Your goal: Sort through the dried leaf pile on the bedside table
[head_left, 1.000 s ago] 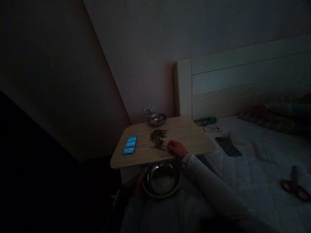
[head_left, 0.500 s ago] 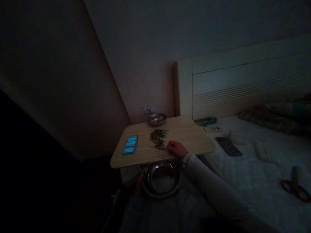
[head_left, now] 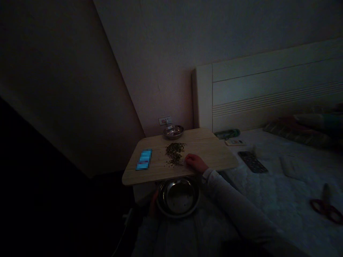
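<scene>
My right hand (head_left: 196, 163) rests low over the wooden tabletop (head_left: 211, 153), its fingers closed. It is just right of a pile of small dark grains (head_left: 174, 152). Something thin and pale seems to stick out from the fingertips toward the grains, too dim to name. Below the table's front edge, my left hand (head_left: 153, 204) grips the left rim of a large metal bowl (head_left: 179, 214). A few dark specks lie in this bowl. The left fingers are partly hidden by the rim and the dark.
A smaller metal bowl (head_left: 173, 132) stands at the table's back edge by a wall socket (head_left: 165, 120). A phone with a lit, blurred screen (head_left: 144, 159) lies at the left. On the bed to the right are a dark patterned phone case (head_left: 252, 161) and red-handled scissors (head_left: 325, 207).
My right hand has barely shifted. A few dark bits seen near the table's front edge, above the large bowl, no longer show there. My left hand and the bowl are unmoved.
</scene>
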`<state>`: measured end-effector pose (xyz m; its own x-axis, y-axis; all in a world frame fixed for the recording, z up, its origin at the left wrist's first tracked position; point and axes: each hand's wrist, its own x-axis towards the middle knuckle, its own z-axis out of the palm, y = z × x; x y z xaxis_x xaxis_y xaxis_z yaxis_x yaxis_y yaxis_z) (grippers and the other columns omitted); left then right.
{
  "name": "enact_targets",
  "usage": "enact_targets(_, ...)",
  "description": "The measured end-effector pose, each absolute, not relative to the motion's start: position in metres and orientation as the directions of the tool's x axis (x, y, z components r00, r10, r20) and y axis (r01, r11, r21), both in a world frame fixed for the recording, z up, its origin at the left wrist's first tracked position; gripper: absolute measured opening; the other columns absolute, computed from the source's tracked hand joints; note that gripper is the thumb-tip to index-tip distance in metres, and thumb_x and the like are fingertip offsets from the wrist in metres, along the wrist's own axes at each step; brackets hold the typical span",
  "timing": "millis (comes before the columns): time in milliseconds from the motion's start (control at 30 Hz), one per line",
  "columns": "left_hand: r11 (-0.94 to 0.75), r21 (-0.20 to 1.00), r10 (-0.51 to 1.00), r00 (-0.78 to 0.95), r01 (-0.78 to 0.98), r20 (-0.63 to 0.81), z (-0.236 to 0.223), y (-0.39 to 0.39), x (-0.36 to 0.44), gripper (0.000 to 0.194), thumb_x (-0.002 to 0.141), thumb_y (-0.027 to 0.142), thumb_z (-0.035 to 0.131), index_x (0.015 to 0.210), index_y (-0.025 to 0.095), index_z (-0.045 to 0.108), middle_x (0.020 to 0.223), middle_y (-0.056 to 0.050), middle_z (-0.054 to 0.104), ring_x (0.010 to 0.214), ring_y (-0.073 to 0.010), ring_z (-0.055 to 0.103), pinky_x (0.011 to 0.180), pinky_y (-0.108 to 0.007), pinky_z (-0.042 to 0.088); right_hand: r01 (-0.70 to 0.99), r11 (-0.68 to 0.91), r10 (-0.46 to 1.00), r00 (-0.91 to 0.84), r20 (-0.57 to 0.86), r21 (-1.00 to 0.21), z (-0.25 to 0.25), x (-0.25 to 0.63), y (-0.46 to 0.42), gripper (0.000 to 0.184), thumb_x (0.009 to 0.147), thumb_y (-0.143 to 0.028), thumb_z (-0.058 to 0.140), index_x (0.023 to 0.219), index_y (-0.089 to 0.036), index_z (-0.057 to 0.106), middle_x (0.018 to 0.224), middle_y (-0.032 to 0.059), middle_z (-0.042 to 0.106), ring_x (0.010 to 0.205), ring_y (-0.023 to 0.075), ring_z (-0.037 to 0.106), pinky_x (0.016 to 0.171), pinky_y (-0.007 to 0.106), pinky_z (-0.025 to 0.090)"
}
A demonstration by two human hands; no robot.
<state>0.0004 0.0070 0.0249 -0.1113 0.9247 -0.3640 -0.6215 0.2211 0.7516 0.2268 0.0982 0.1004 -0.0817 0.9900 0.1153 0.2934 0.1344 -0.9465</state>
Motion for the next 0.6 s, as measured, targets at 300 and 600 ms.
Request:
enact_targets(300,0.229,0.781,0.895,-0.19,-0.581,-0.404,0.032,0.006,0.003,0.014,0.064,0.028,0.061,0.051,0.025,0.065,0.07,-0.006,0.074,0.119,-0.0312,0.053,0.11,-0.044,0.029,0.314,0.104,0.972,0.166,0.163,-0.944,0.104,0.2,0.11,0.007,0.069,-0.022,0.049,0.063,-0.019,0.052,0.058,-0.0021,0.057,0.06,0.0126,0.053,0.061,0.024,0.038)
enact_targets(600,0.111,0.837,0.871,-0.353,-0.536,-0.342,0.016,0.004,-0.008,0.011,0.068,0.03,0.062,0.059,0.025,0.066,0.078,-0.004,0.074,0.125,-0.0277,0.048,0.111,-0.043,0.028,0.477,0.124,0.972,0.118,0.203,-0.87,0.1,0.201,0.104,0.008,0.072,-0.02,0.05,0.066,-0.018,0.055,0.062,-0.0007,0.059,0.062,0.0124,0.052,0.061,0.024,0.037)
